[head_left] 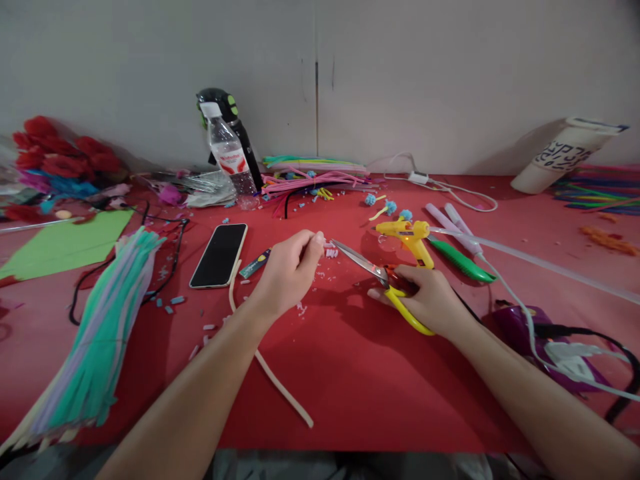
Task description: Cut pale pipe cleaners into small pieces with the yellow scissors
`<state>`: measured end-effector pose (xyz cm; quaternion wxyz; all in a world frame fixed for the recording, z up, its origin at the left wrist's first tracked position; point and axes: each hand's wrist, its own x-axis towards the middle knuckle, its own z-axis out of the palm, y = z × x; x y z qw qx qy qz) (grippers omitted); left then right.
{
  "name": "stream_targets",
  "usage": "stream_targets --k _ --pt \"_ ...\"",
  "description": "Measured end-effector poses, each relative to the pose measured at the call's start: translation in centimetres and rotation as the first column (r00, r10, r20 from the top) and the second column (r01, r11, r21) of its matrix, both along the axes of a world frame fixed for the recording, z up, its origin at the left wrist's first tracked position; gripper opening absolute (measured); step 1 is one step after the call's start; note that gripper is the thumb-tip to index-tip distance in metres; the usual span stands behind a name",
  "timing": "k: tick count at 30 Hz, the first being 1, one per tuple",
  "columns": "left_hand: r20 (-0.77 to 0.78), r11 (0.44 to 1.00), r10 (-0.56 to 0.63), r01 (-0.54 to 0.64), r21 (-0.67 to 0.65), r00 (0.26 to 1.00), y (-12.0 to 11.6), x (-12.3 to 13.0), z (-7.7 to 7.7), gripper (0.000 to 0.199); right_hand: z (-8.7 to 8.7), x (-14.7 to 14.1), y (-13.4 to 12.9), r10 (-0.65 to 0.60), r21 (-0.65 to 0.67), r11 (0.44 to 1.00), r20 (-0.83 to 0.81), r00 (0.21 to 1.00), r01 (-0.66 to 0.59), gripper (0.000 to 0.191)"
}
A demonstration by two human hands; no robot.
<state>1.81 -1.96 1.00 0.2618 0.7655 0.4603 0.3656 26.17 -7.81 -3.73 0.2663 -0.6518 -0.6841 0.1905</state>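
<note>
My left hand (293, 270) is closed in a pinch near the middle of the red table (360, 393). What sits between its fingertips, if anything, is too small to make out. Small pale pink pieces (331, 253) lie just beside those fingertips. To the right, my right hand (425, 297) grips a pair of scissors (367, 262) by handles that show yellow and dark red. The blades point up and left towards the left fingertips and look nearly closed. A yellow hot glue gun (413, 237) rests just beyond the right hand.
On the left lie a phone (220, 255), a bundle of green and lilac pipe cleaners (113, 333) and a green sheet (65, 243). A water bottle (227, 150) stands at the back. A white cord (520, 300) crosses the right side near a purple object (520, 327); a cup (565, 157) leans behind.
</note>
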Motion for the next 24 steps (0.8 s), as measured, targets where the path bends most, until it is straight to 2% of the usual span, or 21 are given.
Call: stream_targets --k 24 --pt "0.017 1.0 -0.006 0.005 0.029 1.0 0.1 -0.05 -0.28 0.036 -0.53 0.16 0.12 0.006 0.031 0.999 0.015 1.0 -0.006 0.051"
